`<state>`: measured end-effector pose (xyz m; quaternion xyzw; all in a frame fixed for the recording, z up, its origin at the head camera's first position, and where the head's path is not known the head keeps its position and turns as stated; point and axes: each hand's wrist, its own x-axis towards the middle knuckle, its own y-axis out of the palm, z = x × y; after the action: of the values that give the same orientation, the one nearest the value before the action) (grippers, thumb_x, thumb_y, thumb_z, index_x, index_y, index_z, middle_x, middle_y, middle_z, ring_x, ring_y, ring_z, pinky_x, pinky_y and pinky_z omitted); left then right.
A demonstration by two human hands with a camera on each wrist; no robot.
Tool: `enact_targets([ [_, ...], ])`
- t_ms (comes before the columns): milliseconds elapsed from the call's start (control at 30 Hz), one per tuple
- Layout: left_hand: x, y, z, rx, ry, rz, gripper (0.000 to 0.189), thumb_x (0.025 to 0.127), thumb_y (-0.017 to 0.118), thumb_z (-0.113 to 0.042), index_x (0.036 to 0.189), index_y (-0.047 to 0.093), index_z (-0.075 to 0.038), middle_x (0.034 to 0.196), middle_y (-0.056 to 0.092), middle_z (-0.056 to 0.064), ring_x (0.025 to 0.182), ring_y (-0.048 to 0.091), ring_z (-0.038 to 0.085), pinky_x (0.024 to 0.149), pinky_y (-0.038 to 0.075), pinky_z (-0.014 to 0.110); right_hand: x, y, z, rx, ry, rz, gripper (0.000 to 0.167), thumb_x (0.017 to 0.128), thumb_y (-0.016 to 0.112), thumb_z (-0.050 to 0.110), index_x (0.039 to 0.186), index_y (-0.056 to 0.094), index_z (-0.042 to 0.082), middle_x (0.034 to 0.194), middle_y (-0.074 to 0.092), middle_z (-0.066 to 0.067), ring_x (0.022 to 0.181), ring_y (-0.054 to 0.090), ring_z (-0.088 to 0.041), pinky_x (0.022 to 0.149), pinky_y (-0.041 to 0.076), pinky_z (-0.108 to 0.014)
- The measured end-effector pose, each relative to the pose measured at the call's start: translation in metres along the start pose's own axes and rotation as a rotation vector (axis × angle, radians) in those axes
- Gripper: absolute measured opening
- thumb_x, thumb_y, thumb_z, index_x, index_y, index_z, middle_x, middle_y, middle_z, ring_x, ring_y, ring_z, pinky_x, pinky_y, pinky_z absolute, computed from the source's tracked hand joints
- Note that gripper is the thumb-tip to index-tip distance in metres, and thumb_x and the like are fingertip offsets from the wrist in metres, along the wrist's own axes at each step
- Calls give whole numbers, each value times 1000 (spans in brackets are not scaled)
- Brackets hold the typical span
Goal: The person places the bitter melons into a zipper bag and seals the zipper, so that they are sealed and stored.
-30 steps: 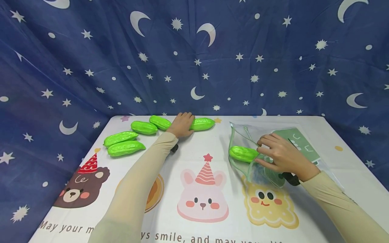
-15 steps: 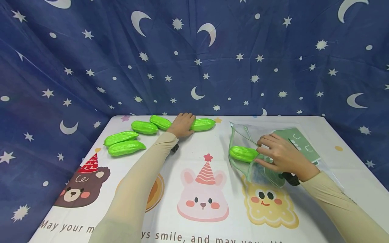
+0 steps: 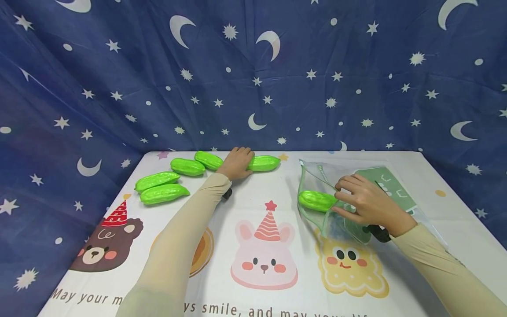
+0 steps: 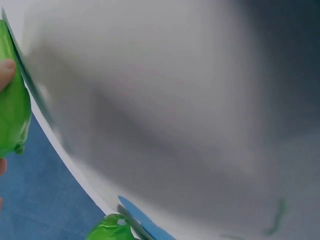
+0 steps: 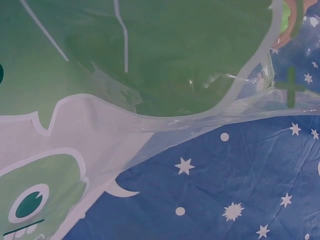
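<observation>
At the back of the table, my left hand (image 3: 236, 163) grips a bright green bitter melon (image 3: 264, 163) at its left end. In the left wrist view, a fingertip (image 4: 7, 70) lies on that melon's shiny side. My right hand (image 3: 364, 198) holds the mouth of a clear zip bag (image 3: 400, 187) with green cartoon print, its fingers bent at the edge. Another bitter melon (image 3: 317, 200) lies in the bag's mouth, close to those fingers. The bag's printed film (image 5: 165, 55) fills much of the right wrist view.
Several more bitter melons (image 3: 165, 193) lie at the table's back left. The white cloth (image 3: 257, 189) bears a printed bear, rabbit and biscuit. A blue curtain (image 3: 222, 123) with moons and stars hangs behind the table's far edge.
</observation>
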<state>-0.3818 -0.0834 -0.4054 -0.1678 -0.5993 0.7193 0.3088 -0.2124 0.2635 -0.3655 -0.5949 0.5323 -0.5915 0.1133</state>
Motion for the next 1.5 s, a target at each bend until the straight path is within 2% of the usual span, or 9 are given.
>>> enact_targets([
  [267,-3,-3,0,-13,5,-84,48,81,70,-36,116,55,-6,108,58,8,101,56,25,92,44,40,0,-1,0,4,5,18,48,98,37,44,74,62,10,81,59,-8,80,56,-27,73,44,-41],
  [700,-7,-1,1,-39,50,-303,42,77,72,-33,106,55,-7,99,56,8,91,55,25,88,45,40,1,-2,1,-6,-3,0,48,98,38,44,74,61,10,80,60,-8,79,56,-26,71,44,-40],
  [1033,-15,0,7,-50,30,-362,48,74,74,-34,109,55,-6,97,58,7,88,56,23,86,46,38,-1,-2,1,4,7,15,49,98,37,45,74,62,10,81,60,-8,80,57,-26,72,45,-41],
  [1300,-21,-16,5,-62,35,-385,49,75,74,-35,111,55,-7,99,58,7,90,56,23,89,45,38,0,-4,2,-2,8,15,49,98,36,45,75,62,10,82,60,-8,81,57,-27,74,46,-41],
  [1500,-25,-23,2,-57,80,-407,47,74,76,-34,108,57,-8,98,58,7,89,55,23,88,45,38,0,-4,1,-6,6,17,49,98,36,45,75,61,10,82,60,-7,81,57,-27,74,46,-41],
])
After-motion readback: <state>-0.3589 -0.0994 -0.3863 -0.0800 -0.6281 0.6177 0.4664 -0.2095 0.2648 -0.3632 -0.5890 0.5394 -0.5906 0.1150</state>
